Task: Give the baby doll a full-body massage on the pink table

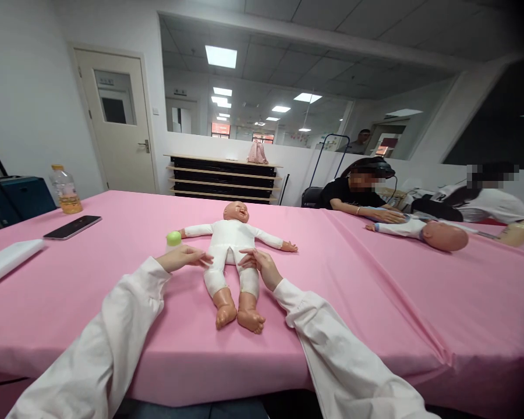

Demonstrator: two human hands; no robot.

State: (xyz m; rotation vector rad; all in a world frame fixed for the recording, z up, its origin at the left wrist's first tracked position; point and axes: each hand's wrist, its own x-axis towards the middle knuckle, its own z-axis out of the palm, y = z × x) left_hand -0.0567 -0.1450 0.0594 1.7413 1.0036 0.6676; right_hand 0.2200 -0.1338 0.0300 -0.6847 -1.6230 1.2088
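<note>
A baby doll [231, 234] with a white cloth body lies on its back on the pink-covered table [323, 256], feet toward me and arms spread. My left hand [186, 258] is beside its hip on the left, fingers stretched toward the thigh and slightly blurred. Over the doll's other upper leg is my right hand [260, 265], its fingers extended and apart. Both hands look empty; whether the fingertips touch the cloth I cannot tell. Just behind my left hand stands a small bottle with a green cap [173, 238], its lower part hidden by the hand.
On the left are a phone [73, 227], a white packet [11, 262] and a drink bottle [66, 191]. At the right, a person in black [353, 195] handles a second doll [443, 235], near a yellowish bottle [517, 233]. Another person in white [484, 201] sits farther right.
</note>
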